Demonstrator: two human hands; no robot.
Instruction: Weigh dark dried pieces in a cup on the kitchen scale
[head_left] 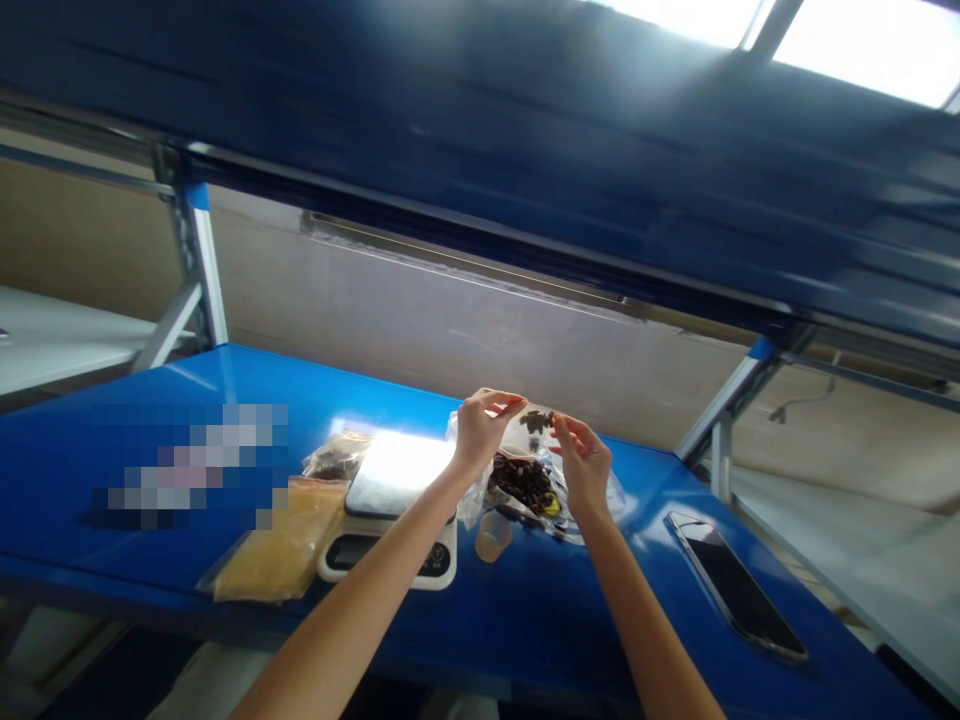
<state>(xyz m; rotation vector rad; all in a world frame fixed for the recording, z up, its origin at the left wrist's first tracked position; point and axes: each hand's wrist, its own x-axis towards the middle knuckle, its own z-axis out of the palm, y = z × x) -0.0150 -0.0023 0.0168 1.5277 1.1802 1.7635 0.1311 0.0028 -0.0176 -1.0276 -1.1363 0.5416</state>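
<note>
My left hand (484, 420) and my right hand (583, 455) are raised over the blue shelf surface, fingers pinched. Between them hangs what looks like a small clear plastic bag (536, 422) with dark, dried-looking pieces inside; each hand grips one side of it. Below lies an opened plastic bag filled with dark, shrivelled pieces (521, 483), with a yellow bit at its right side. A small translucent cup (493, 537) stands in front of that heap. Left of the cup is a white digital scale (386, 548) with a shiny metal plate, partly hidden by my left forearm.
A clear pack of yellowish flat sachets (274, 540) lies left of the scale, with another clear bag of dark contents (337, 455) behind. A phone (739, 590) lies at right. A blurred-out patch (195, 465) covers something at left. A blue upper shelf (480, 150) hangs overhead.
</note>
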